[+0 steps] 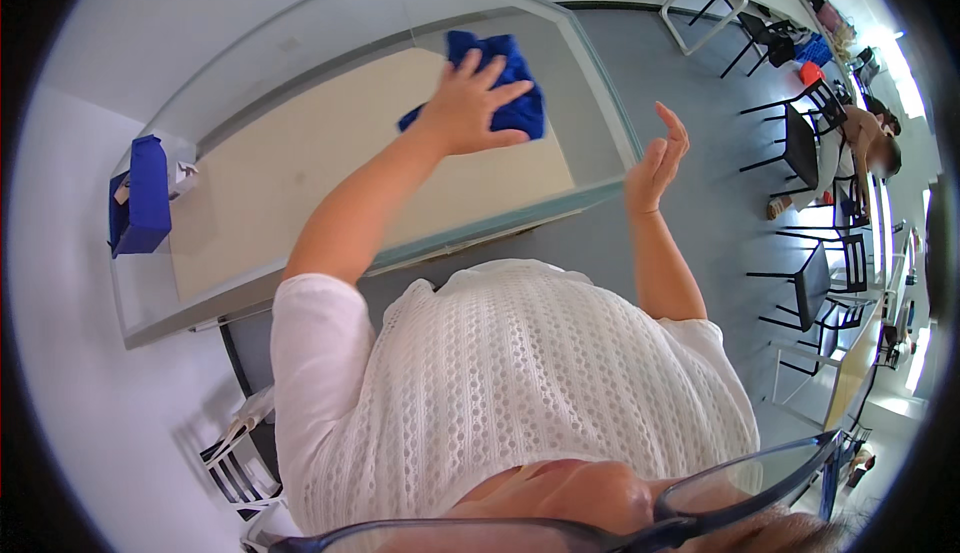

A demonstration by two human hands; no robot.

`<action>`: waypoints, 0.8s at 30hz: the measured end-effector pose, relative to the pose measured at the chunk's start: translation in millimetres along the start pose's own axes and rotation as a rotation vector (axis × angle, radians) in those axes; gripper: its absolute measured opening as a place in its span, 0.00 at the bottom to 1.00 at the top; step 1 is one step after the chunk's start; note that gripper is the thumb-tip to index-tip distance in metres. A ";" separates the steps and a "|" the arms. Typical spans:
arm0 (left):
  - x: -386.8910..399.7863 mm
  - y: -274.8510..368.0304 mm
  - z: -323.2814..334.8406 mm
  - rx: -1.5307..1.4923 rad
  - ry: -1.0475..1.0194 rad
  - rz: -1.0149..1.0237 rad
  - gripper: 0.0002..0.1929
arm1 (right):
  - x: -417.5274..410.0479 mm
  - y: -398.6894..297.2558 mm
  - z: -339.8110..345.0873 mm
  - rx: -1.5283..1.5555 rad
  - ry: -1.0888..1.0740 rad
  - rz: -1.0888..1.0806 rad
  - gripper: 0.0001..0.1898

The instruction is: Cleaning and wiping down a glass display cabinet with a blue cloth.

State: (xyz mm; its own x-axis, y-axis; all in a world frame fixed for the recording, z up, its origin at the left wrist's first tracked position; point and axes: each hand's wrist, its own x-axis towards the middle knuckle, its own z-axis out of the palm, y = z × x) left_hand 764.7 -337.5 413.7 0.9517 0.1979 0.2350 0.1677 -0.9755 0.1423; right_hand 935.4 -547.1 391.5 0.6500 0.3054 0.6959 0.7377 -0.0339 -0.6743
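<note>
My left hand point(469, 103) lies spread over a dark blue cloth point(517, 107), its fingers apart and no grip visible. Under the cloth is the clear top of a glass display case point(375, 253), with a beige panel point(300, 178) showing through it. My right hand point(658, 157) is raised beside the case's right-hand corner, empty, with its fingers slightly bent. Whether its wrist side touches the glass edge I cannot tell.
A blue open box point(148, 200) stands at the case's left end, with a small white item point(182, 178) beside it. Black chairs point(810, 283) and long tables point(855, 358) line the right side, where a person point(862, 140) sits. A white chair point(240, 470) is at lower left.
</note>
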 end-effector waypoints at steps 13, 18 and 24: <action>64.9 105.0 30.3 -0.168 -0.037 0.028 0.33 | 5.7 1.3 -4.2 -0.021 -0.082 0.022 0.18; 19.9 88.0 14.7 -0.144 -0.016 -0.035 0.32 | 15.6 16.8 -10.6 -0.086 -0.061 -0.079 0.17; -77.6 17.6 -23.8 0.029 0.021 -0.212 0.31 | 24.6 43.1 -12.0 0.143 -0.070 0.078 0.16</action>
State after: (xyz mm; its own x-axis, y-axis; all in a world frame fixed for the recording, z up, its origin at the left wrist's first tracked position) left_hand 687.7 -367.7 420.8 0.8887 0.4009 0.2226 0.3714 -0.9140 0.1634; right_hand 985.4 -552.5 382.6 0.6865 0.3732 0.6241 0.6484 0.0743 -0.7576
